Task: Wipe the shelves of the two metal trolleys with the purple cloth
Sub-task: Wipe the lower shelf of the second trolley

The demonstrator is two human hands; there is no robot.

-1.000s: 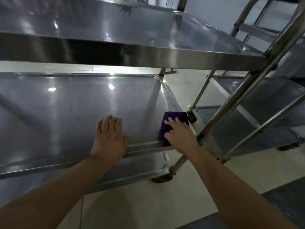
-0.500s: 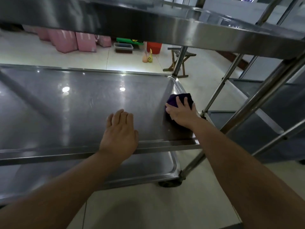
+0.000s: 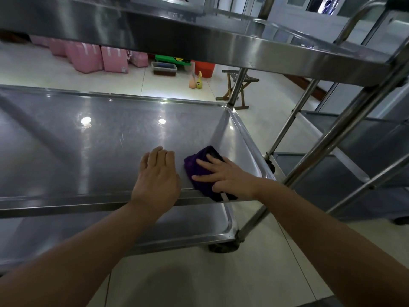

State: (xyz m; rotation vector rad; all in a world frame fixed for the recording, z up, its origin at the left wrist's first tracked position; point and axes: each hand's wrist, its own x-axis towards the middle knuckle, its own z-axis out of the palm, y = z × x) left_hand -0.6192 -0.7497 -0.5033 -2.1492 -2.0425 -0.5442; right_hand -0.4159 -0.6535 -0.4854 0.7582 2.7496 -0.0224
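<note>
Since half a second earlier, the purple cloth [image 3: 200, 168] had slid back from the far right corner of the middle shelf [image 3: 99, 140] toward its near edge, and we saw it lying partly over the front lip, just beside the right-hand rim. Our right hand [image 3: 228, 176] lay flat on top of it, fingers spread and pressing down rather than curled round it, so the grip was an open palm pinning the cloth to the steel. Our left hand [image 3: 158, 177] rested flat and empty on the same shelf, close to the cloth but apart from it, and had barely shifted; we judged it was bracing the trolley.

We took the pull-back to mean one stroke along the right side of this shelf was finished, with the wide stretch to the left not yet covered. Below it the bottom shelf [image 3: 188, 224] showed, above it the top shelf [image 3: 199, 34], and to the right stood the second trolley [image 3: 358, 138], which we judged was still to do.
</note>
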